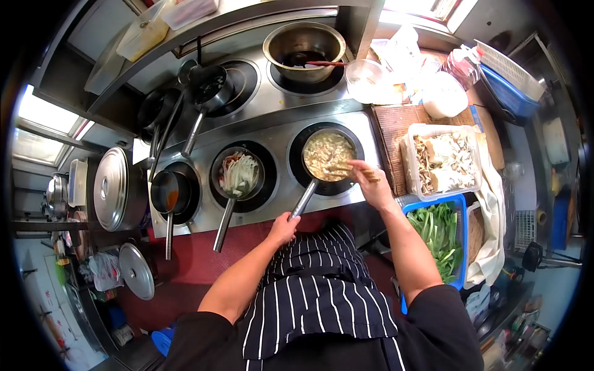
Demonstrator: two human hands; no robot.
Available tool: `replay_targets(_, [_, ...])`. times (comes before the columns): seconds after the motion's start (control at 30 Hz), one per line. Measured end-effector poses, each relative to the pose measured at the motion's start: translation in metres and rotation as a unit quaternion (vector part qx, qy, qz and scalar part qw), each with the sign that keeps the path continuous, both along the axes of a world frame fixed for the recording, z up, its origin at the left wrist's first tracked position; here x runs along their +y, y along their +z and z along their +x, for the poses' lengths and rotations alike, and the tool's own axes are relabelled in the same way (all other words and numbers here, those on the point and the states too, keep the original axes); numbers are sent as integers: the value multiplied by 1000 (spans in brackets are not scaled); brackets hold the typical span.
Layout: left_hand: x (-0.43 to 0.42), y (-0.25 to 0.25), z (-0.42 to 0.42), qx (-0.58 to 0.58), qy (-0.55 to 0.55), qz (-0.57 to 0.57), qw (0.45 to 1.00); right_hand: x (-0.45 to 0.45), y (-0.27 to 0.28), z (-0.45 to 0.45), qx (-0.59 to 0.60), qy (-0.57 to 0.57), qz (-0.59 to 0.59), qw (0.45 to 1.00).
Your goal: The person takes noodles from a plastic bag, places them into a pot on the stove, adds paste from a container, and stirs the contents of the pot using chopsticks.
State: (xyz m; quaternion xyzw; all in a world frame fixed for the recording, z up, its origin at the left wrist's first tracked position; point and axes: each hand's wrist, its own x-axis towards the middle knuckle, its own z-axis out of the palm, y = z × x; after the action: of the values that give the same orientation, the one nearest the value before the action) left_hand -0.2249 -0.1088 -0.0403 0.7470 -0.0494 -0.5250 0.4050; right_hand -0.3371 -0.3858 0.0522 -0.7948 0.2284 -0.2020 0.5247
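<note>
Chopsticks (pixel 339 167) are clamped in the right hand (pixel 373 184) in the head view, their tips at pale food (pixel 324 148) in a pan (pixel 312 180) on the stove (pixel 366 139). The left hand (pixel 284 228) grips the pan's handle (pixel 304 199); leafy greens (pixel 436 235) lie in a blue tub (pixel 463 238) rightward.

Stove (pixel 366 133) between a lidded pot (pixel 116 188) on the left and a tub (pixel 448 189) on the right
The left pan (pixel 163 187), middle pan (pixel 232 199) and right pan (pixel 314 182) stand in a row; a basin (pixel 303 75) sits behind the right pan. Before the tub is a crate (pixel 464 238) of greens (pixel 433 232).
</note>
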Motion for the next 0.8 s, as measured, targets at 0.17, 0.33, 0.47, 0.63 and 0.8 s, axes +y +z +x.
replay_targets(0.17, [3,-5,11,-36,8,-15,999,-14,-22,10,-70,-116,78,988])
replay_targets(0.33, [2,-21,30,-111,18,-33,993,9,-22,-1,-25,-47,175,983])
replay_targets(0.47, [0,-7,29,-75,22,-19,997,-18,-2,-29,-19,-108,162,981])
replay_targets(0.63, [-2,-5,30,-53,8,-2,999,6,1,26,-76,-45,118,989])
replay_targets(0.8, [-1,3,25,-42,-11,0,999,-19,-4,26,-41,-120,-81,989])
